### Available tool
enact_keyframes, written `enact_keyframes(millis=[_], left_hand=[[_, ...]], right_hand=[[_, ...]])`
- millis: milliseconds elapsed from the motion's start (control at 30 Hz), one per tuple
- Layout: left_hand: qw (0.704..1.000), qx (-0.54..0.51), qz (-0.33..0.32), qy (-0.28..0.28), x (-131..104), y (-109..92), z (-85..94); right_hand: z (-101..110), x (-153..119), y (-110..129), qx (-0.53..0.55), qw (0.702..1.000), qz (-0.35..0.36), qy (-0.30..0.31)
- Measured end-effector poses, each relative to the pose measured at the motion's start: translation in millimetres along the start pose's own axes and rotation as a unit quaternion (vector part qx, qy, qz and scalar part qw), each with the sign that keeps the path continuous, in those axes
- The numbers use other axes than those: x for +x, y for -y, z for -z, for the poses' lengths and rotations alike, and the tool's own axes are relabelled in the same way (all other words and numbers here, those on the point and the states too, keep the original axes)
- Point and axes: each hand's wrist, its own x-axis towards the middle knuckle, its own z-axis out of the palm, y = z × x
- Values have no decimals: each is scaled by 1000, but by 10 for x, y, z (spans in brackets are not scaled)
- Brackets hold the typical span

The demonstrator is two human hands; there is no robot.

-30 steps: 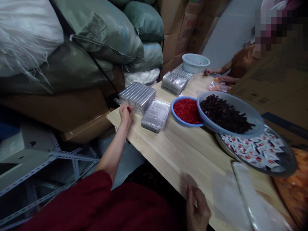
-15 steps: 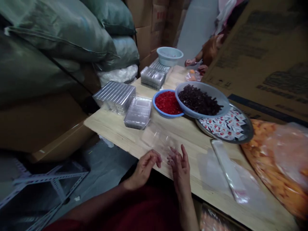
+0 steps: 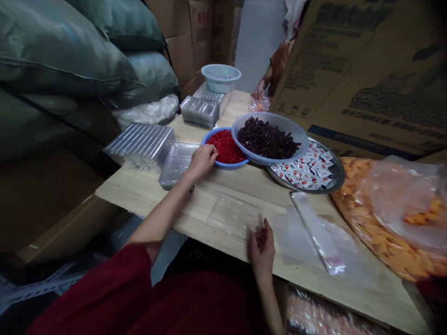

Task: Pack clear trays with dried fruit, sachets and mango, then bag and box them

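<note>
My left hand (image 3: 203, 160) reaches over the near left rim of a blue bowl of small red pieces (image 3: 226, 146). Its fingers are curled, with the tips at the red pieces; anything between them is hidden. Near the table edge, my right hand (image 3: 262, 246) is half closed, thumb raised, at the right end of a clear plastic tray (image 3: 232, 214). Its curled fingers look dark and blurred, so I cannot make out what they hold, if anything. The tray lies flat on the table. Clear plastic containers (image 3: 174, 163) are stacked under my left wrist.
A pale bowl of dark pieces (image 3: 267, 139) overlaps a metal tray of small white packets (image 3: 326, 179). To the right lie clear plastic sleeves (image 3: 316, 232) and a bag of orange pieces (image 3: 384, 242). A large carton (image 3: 349, 83) stands behind. Another person's hand (image 3: 258, 93) works at the far end.
My left hand has moved from the tray forward and left to the red pieces. My right hand stays by the tray, which now lies flat. The view has shifted right.
</note>
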Motion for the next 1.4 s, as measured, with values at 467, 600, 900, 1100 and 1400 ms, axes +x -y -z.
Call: enact_keyframes(millis=[467, 600, 900, 1100, 1400], left_hand=[[933, 339, -116, 18, 574, 185, -149], [806, 576, -101, 91, 624, 113, -202], [767, 617, -84, 153, 696, 173, -442], [842, 520, -122, 77, 688, 116, -278], [885, 340, -288, 137, 494, -416, -935]], right_hand=[[195, -95, -33, -94, 983, 155, -3], [132, -13, -116, -88, 973, 214, -26], [62, 1, -254, -105, 963, 244, -39], [64, 5, -242, -111, 959, 259, -38], [64, -23, -222, -121, 960, 253, -16]])
